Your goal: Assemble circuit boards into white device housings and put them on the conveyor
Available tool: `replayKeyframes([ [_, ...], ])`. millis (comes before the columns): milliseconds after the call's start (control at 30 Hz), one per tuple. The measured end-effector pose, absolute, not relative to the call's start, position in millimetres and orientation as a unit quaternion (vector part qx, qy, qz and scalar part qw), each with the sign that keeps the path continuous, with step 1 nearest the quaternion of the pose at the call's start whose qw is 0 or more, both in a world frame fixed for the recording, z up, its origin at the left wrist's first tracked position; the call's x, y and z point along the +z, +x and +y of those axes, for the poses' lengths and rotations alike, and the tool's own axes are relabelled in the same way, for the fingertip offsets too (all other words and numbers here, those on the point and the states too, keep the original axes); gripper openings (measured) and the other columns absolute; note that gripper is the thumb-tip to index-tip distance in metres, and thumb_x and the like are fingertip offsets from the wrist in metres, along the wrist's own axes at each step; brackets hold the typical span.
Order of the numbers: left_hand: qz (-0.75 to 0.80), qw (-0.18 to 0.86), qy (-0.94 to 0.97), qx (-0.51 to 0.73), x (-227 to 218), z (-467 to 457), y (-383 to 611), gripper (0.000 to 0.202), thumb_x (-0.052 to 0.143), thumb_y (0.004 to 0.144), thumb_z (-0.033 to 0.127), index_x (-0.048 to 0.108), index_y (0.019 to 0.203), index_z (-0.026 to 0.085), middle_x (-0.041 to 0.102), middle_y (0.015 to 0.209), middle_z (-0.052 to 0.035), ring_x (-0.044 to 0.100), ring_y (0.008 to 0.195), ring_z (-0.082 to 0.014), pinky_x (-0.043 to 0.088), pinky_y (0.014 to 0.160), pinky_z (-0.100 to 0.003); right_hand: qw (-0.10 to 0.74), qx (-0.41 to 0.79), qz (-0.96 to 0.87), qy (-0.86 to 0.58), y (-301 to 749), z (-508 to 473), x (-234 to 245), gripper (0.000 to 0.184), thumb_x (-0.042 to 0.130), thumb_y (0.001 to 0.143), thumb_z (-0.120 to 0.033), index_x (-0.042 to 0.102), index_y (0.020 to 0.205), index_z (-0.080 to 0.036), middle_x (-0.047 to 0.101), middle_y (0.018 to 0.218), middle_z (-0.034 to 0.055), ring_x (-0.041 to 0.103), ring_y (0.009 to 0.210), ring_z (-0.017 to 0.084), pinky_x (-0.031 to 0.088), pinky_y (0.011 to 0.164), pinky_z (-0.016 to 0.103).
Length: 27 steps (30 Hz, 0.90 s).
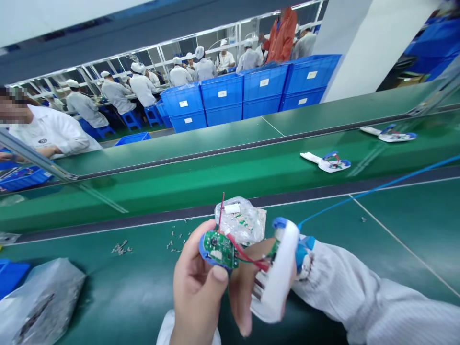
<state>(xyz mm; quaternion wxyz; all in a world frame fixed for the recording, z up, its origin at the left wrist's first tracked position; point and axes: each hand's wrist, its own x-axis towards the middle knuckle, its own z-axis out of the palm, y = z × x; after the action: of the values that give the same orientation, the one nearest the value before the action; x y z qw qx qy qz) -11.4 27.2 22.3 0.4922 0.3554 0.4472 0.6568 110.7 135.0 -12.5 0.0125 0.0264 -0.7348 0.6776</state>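
My left hand (194,290) pinches a small green circuit board (220,249) with a blue plastic backing between thumb and fingers. A thin red wire stands up from the board. Red and dark wires (247,256) run across from it to a white plastic housing (278,275) with a blue end, slightly blurred. Wrapped round that housing is my right hand (240,292), partly hidden by it. A blue wrist strap (305,248) with a blue cord circles my right wrist. Just beyond both hands lies a clear plastic bag (242,220) of small parts.
Small screws (122,247) lie scattered on the green bench, left of my hands. A large plastic bag (46,302) sits at the near left. White housings (328,163) with wires rest on the green belt (201,179). Beyond are blue crates (223,96) and people in white.
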Motion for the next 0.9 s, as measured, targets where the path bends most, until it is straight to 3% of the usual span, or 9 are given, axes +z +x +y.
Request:
replayKeyframes([
  [67, 0.475, 0.469, 0.353, 0.655, 26, 27, -11, 0.037, 0.071, 0.072, 0.036, 0.061, 0.106, 0.027, 0.071, 0.092, -0.0017, 0.067, 0.078, -0.0177, 0.055, 0.072, -0.029, 0.026, 0.646, -0.763, 0.008, 126, 143, -9, 0.035, 0.076, 0.059, -0.041, 0.070, 0.081, -0.015, 0.069, 0.088, 0.0054, 0.065, 0.088, 0.021, 0.050, 0.082, 0.026],
  [133, 0.507, 0.439, 0.359, 0.649, 30, 28, -8, 0.030, 0.069, 0.074, 0.031, 0.063, 0.103, 0.025, 0.071, 0.094, -0.0021, 0.068, 0.082, -0.0186, 0.056, 0.072, -0.028, 0.135, 0.583, -0.790, -0.132, 144, 150, -2, 0.025, 0.064, 0.074, -0.031, 0.067, 0.092, -0.014, 0.068, 0.092, 0.0065, 0.063, 0.088, 0.018, 0.048, 0.083, 0.029],
  [233, 0.549, 0.375, 0.396, 0.633, 31, 31, -1, 0.023, 0.067, 0.076, 0.027, 0.064, 0.098, 0.025, 0.071, 0.091, -0.0009, 0.067, 0.083, -0.0186, 0.055, 0.074, -0.029, 0.342, 0.491, -0.734, -0.323, 160, 146, 13, 0.017, 0.052, 0.083, -0.026, 0.064, 0.085, -0.014, 0.066, 0.084, 0.0056, 0.060, 0.077, 0.015, 0.047, 0.071, 0.027],
  [333, 0.595, 0.298, 0.456, 0.591, 27, 32, 3, 0.023, 0.066, 0.074, 0.025, 0.064, 0.097, 0.026, 0.069, 0.089, 0.0007, 0.066, 0.079, -0.0163, 0.054, 0.074, -0.027, 0.464, 0.434, -0.689, -0.349, 154, 123, 27, 0.013, 0.056, 0.080, -0.023, 0.065, 0.074, -0.015, 0.065, 0.074, 0.0028, 0.058, 0.069, 0.012, 0.045, 0.063, 0.023],
  [533, 0.657, 0.104, 0.586, 0.464, 18, 32, -6, 0.026, 0.065, 0.071, 0.028, 0.062, 0.097, 0.027, 0.069, 0.086, 0.0004, 0.067, 0.073, -0.0175, 0.052, 0.061, -0.026, 0.440, 0.491, -0.685, -0.309, 124, 94, 30, 0.007, 0.067, 0.067, -0.011, 0.069, 0.061, -0.015, 0.062, 0.059, 0.0000, 0.056, 0.060, 0.010, 0.043, 0.057, 0.020],
  [700, 0.635, 0.074, 0.623, 0.451, 20, 31, -9, 0.026, 0.062, 0.073, 0.027, 0.060, 0.099, 0.025, 0.068, 0.086, -0.0006, 0.066, 0.072, -0.0172, 0.053, 0.060, -0.026, 0.451, 0.560, -0.644, -0.261, 129, 107, 24, 0.011, 0.067, 0.067, -0.016, 0.066, 0.056, -0.014, 0.059, 0.053, -0.0010, 0.053, 0.053, 0.009, 0.043, 0.053, 0.020],
  [767, 0.630, 0.082, 0.609, 0.474, 21, 31, -8, 0.025, 0.062, 0.074, 0.026, 0.060, 0.100, 0.024, 0.067, 0.086, -0.0010, 0.065, 0.070, -0.0165, 0.053, 0.060, -0.026, 0.436, 0.549, -0.660, -0.272, 136, 114, 26, 0.011, 0.064, 0.071, -0.019, 0.067, 0.061, -0.014, 0.063, 0.059, 0.0006, 0.057, 0.058, 0.010, 0.045, 0.056, 0.021],
  [900, 0.606, 0.087, 0.603, 0.511, 19, 31, -9, 0.025, 0.062, 0.075, 0.023, 0.060, 0.100, 0.024, 0.065, 0.085, -0.0006, 0.063, 0.070, -0.0145, 0.051, 0.059, -0.023, 0.360, 0.456, -0.715, -0.388, 145, 125, 30, 0.020, 0.055, 0.077, -0.020, 0.069, 0.091, -0.015, 0.069, 0.094, 0.0050, 0.062, 0.088, 0.016, 0.046, 0.070, 0.024],
])
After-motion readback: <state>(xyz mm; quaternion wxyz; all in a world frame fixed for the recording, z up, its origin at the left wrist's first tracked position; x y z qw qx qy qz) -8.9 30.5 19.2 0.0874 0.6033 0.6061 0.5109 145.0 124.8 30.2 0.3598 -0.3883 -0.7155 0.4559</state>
